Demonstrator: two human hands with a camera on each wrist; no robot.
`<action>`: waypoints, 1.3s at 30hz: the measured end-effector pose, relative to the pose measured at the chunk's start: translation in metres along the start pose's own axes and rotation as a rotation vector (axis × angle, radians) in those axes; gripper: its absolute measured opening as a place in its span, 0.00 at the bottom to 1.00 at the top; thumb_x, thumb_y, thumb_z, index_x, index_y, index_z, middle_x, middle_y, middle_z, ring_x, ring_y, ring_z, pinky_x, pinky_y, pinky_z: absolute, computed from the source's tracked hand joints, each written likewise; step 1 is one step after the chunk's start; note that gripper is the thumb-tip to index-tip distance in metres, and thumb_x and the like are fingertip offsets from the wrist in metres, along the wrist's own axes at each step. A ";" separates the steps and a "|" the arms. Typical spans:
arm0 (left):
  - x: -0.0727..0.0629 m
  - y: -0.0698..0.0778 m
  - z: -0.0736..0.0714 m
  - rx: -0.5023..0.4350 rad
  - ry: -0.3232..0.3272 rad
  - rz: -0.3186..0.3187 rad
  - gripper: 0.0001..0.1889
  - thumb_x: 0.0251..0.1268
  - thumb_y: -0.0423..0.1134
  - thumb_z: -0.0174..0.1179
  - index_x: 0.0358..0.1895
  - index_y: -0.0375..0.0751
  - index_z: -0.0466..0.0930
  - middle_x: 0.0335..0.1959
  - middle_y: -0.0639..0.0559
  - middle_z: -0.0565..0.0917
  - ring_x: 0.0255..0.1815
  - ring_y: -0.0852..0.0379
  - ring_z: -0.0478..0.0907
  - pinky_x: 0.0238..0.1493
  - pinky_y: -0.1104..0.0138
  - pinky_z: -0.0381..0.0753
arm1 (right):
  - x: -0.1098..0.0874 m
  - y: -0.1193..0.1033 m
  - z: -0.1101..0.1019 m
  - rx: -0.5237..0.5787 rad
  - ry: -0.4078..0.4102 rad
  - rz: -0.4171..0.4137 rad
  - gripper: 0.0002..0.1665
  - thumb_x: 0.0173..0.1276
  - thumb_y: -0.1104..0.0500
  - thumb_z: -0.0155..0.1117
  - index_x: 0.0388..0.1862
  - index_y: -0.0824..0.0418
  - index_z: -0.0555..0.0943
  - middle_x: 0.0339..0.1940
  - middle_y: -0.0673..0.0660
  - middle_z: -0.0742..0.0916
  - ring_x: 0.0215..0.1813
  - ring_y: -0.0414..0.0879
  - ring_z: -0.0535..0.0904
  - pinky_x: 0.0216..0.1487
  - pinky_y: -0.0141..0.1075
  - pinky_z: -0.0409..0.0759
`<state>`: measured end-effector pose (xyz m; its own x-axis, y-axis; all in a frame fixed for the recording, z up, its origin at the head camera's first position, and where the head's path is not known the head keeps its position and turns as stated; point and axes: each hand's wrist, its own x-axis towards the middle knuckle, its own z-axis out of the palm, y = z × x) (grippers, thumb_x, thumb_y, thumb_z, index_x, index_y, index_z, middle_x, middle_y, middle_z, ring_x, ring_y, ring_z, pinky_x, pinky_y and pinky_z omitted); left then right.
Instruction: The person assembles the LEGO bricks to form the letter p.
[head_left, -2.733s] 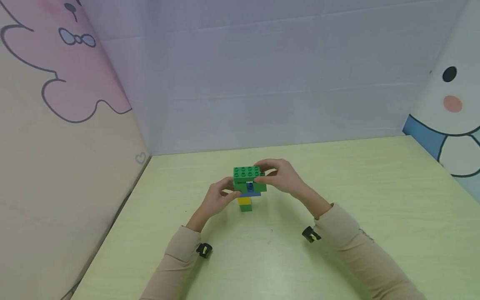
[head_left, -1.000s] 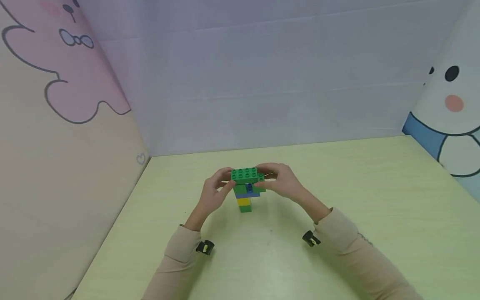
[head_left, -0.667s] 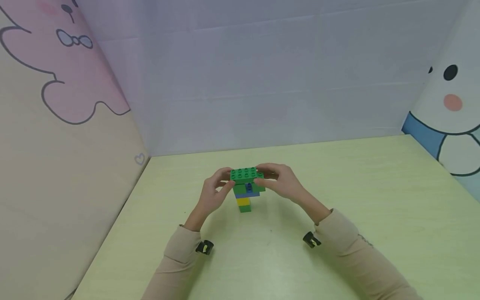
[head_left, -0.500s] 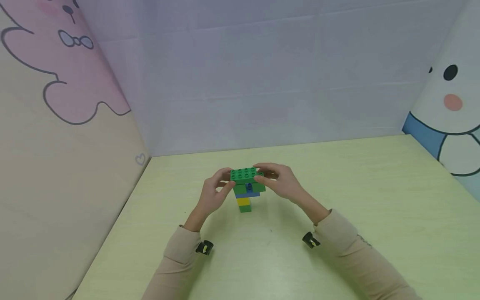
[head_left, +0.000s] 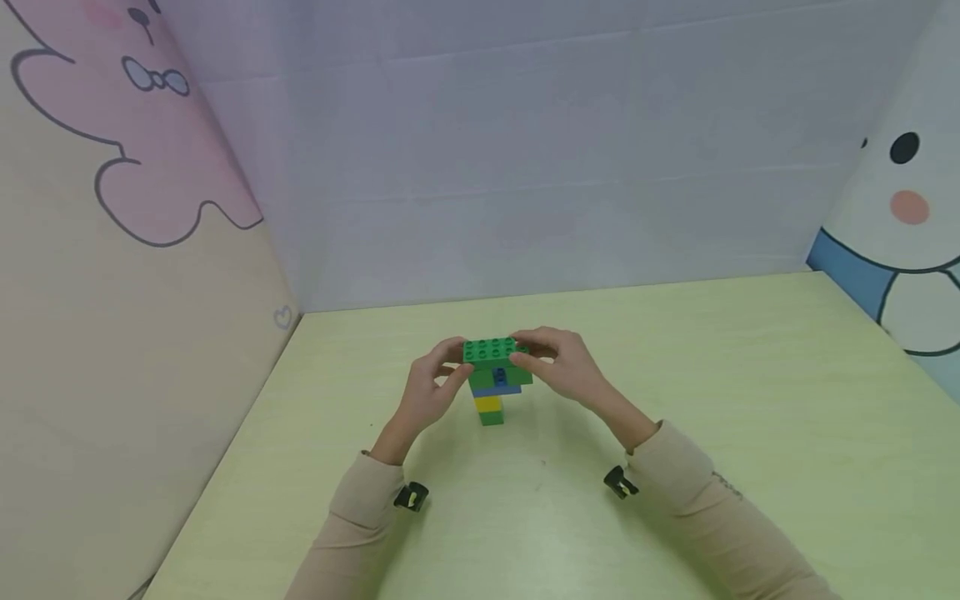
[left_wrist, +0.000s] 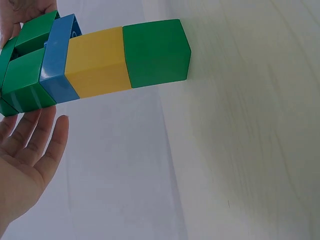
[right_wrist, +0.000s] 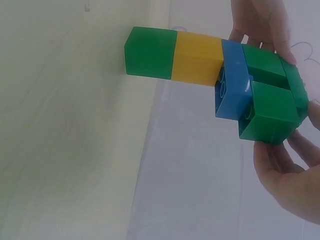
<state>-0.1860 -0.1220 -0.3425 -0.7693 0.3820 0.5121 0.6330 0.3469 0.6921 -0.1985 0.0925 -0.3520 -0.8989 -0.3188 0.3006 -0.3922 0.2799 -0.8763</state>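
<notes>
A tower of toy building bricks stands upright on the table. From the bottom come a green brick (left_wrist: 157, 55), a yellow brick (left_wrist: 97, 65) and a wider blue brick (right_wrist: 235, 82). Above the blue one sit two small green bricks (right_wrist: 272, 107) with a gap between them, bridged by a long studded green brick (head_left: 489, 350). My left hand (head_left: 426, 392) holds the long brick's left end between thumb and fingers. At the right end, my right hand (head_left: 566, 362) grips it, thumb in front and fingers behind; a stud of the lower brick shows there.
The pale yellow-green table (head_left: 675, 433) meets a light cloth wall (head_left: 525, 167) at the back. Printed cartoon panels flank it on left and right. A black clip-like device (head_left: 411, 497) hangs at the left cuff, another (head_left: 621, 482) at the right cuff.
The long green brick, earlier with a visible gap beneath it, now sits level on the two small ones. My left hand has moved up from the blue brick's level to the long brick.
</notes>
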 end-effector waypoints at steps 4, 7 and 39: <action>-0.001 -0.003 0.001 -0.015 0.001 0.003 0.13 0.57 0.19 0.53 0.47 0.20 0.70 0.39 0.32 0.79 0.39 0.39 0.78 0.34 0.52 0.79 | 0.000 -0.002 0.000 -0.009 0.000 -0.009 0.19 0.63 0.62 0.61 0.51 0.70 0.77 0.45 0.63 0.82 0.42 0.51 0.79 0.46 0.43 0.77; -0.001 -0.004 0.002 -0.024 -0.004 -0.002 0.13 0.58 0.20 0.53 0.47 0.20 0.70 0.39 0.32 0.79 0.40 0.39 0.77 0.34 0.51 0.79 | 0.000 -0.004 -0.001 -0.010 -0.007 -0.008 0.19 0.63 0.63 0.61 0.51 0.71 0.77 0.44 0.63 0.82 0.41 0.51 0.79 0.45 0.44 0.77; -0.004 -0.007 0.006 -0.056 -0.001 -0.047 0.14 0.60 0.21 0.51 0.50 0.21 0.70 0.42 0.32 0.78 0.41 0.40 0.77 0.39 0.53 0.78 | -0.005 0.008 -0.002 0.051 -0.045 0.066 0.25 0.64 0.58 0.60 0.58 0.66 0.73 0.52 0.62 0.79 0.50 0.52 0.77 0.48 0.38 0.77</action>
<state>-0.1873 -0.1207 -0.3525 -0.7981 0.3671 0.4777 0.5900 0.3160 0.7430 -0.1976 0.0982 -0.3595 -0.9121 -0.3423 0.2255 -0.3213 0.2552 -0.9120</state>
